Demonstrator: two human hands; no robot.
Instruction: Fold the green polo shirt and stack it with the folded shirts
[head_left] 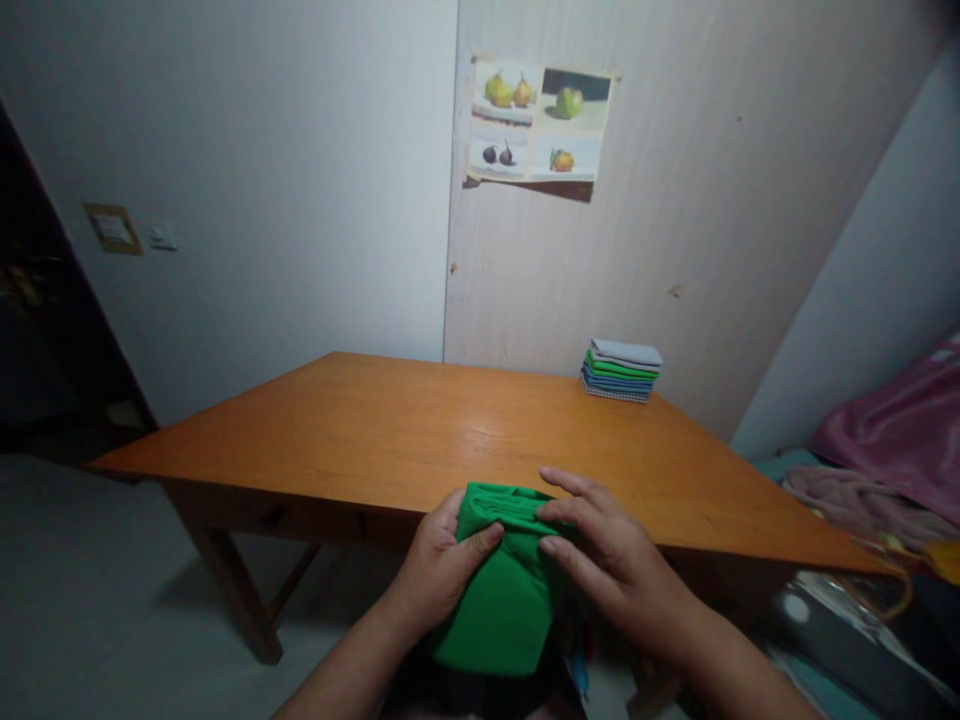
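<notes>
A green cloth [499,610], folded in layers at its top, is held up in front of me at the table's near edge. My left hand [442,560] grips its left side, the thumb pressed on the front and the fingers hidden behind the cloth. On the right side, my right hand [600,535] touches the folded top with its fingers apart, the index finger lifted off. The lower part of the cloth hangs down as a flat panel over my lap.
A wooden table [405,430] stands against the wall. At its back right corner lies a stack of folded cloths [621,370] in grey, green, blue and checks. Pink fabric [892,410] and other items are piled at the right. A fruit poster [536,125] hangs above.
</notes>
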